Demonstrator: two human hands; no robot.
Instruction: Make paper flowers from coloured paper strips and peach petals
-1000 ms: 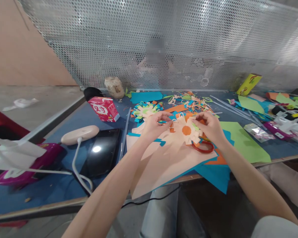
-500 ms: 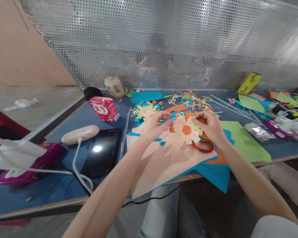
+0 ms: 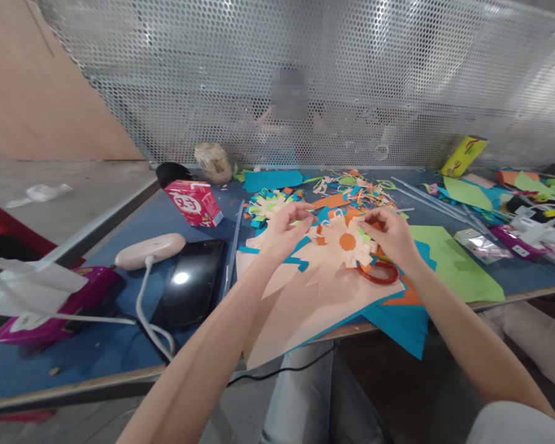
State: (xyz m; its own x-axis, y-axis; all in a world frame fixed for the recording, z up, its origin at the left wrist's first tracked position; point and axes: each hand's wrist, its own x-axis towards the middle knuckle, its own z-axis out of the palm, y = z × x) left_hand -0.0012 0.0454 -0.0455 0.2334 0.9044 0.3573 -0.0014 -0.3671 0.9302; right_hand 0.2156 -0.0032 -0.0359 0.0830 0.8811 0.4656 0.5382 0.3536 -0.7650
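A peach paper flower point(image 3: 346, 242) with an orange centre lies on peach and blue paper sheets point(image 3: 300, 296) near the table's front edge. My right hand point(image 3: 391, 237) pinches the flower's right petals. My left hand point(image 3: 284, 229) is curled in a pinch at the flower's left side, fingertips at its left petals; whether it grips them I cannot tell. Red-handled scissors point(image 3: 379, 273) lie just under my right hand.
A second multicoloured paper flower point(image 3: 272, 204) and several paper scraps point(image 3: 356, 185) lie behind. A red carton point(image 3: 193, 203), a black tablet point(image 3: 189, 280), a pink cabled device point(image 3: 148, 250), green paper point(image 3: 448, 259) and a yellow box point(image 3: 463, 156) surround them. Perforated metal screen behind.
My left hand has shifted slightly left and back from the flower's edge. My right hand and the flower have stayed in place.
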